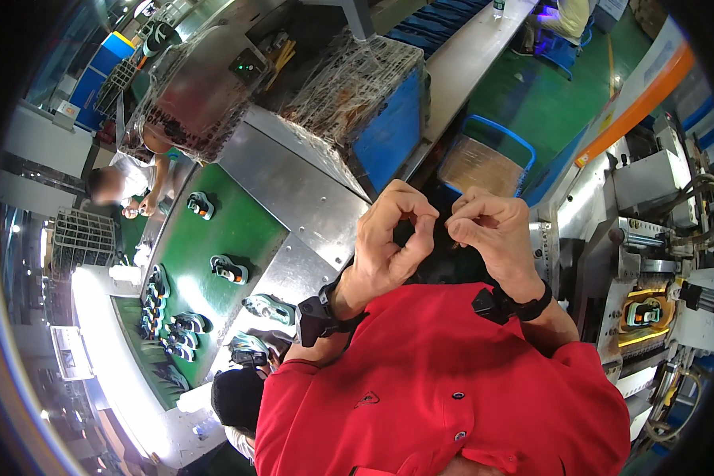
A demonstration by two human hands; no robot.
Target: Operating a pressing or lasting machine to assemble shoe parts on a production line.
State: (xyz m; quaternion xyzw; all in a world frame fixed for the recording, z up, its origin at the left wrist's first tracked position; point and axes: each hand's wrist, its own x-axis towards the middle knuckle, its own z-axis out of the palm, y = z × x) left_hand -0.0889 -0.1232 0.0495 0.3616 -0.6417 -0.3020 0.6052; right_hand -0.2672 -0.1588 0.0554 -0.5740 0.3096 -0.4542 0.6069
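Note:
My left hand and my right hand are raised in front of my chest, a small gap apart. Thumb and fingertips press together on each, and anything pinched between them is too small to make out. Dark straps with black box-like devices circle both wrists. Below the hands is the front of my red shirt. To the left, single shoes lie on a green belt, and a pale shoe rests at its metal edge near my left wrist.
Right of me stands a machine with a shoe inside it. Ahead are a plastic-wrapped blue machine and a blue-framed cart. A co-worker works across the belt; another in a dark cap is close at lower left.

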